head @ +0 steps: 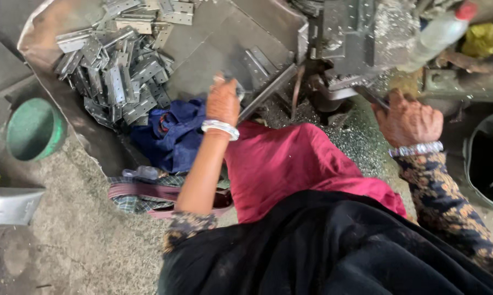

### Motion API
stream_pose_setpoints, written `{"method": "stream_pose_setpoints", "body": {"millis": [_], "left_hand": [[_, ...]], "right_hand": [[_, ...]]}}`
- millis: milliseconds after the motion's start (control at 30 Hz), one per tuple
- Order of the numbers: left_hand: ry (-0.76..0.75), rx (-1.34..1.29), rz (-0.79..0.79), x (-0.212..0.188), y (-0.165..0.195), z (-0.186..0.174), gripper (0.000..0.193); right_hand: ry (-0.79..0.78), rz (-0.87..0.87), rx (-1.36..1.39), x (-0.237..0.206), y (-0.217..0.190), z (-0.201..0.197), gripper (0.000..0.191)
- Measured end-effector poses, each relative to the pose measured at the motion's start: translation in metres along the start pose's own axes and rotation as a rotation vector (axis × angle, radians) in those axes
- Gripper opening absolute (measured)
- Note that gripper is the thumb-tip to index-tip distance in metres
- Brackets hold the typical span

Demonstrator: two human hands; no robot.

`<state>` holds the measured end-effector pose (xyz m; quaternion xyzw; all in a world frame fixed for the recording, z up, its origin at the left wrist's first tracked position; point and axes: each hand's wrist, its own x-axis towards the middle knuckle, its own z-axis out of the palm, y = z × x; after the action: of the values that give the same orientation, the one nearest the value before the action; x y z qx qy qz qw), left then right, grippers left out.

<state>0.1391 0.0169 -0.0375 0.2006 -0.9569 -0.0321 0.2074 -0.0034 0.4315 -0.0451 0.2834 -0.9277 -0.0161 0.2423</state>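
Left hand [223, 101] closed on a small metal piece [231, 83] at the lower edge of the sheet-metal tray [214, 49] — beside the heap of perforated hinge plates [115, 71] — while the right hand [407, 120] is clamped around the dark lever handle [371, 96] of the press machine [355, 38].

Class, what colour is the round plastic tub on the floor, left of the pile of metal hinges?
Green, seen best in the head view: the round plastic tub beside the hinge pile.
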Motion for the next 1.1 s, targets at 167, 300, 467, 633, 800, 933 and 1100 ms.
{"method": "stream_pose_setpoints", "body": {"millis": [167,300,467,633,800,933,1100], "left_hand": [[-0.024,-0.041,0.031,0.012,0.081,-0.011,0.017],[0.008,-0.266,0.229,0.023,0.196,0.008,0.029],[-0.085,-0.044,0.307,0.033,0.293,0.053,0.043],[-0.234,0.019,0.186,0.058,0.291,0.061,0.052],[-0.392,0.174,0.171,0.091,0.290,0.063,0.054],[-0.310,0.175,0.202,0.089,0.284,0.070,0.054],[-0.346,0.138,0.190,0.091,0.281,0.079,0.050]], "right_hand": [[-0.278,0.049,0.124,0.001,0.013,-0.001,0.050],[-0.482,0.048,0.355,0.011,0.026,-0.004,0.059],[-0.582,0.111,0.380,0.015,0.027,-0.017,0.060],[-0.636,0.125,0.432,0.025,0.031,-0.003,0.061],[-0.725,0.247,0.464,-0.011,0.029,0.054,0.056],[-0.703,0.365,0.608,-0.055,0.014,0.085,0.051],[-0.766,0.347,0.396,-0.039,0.023,0.089,0.053]]}}
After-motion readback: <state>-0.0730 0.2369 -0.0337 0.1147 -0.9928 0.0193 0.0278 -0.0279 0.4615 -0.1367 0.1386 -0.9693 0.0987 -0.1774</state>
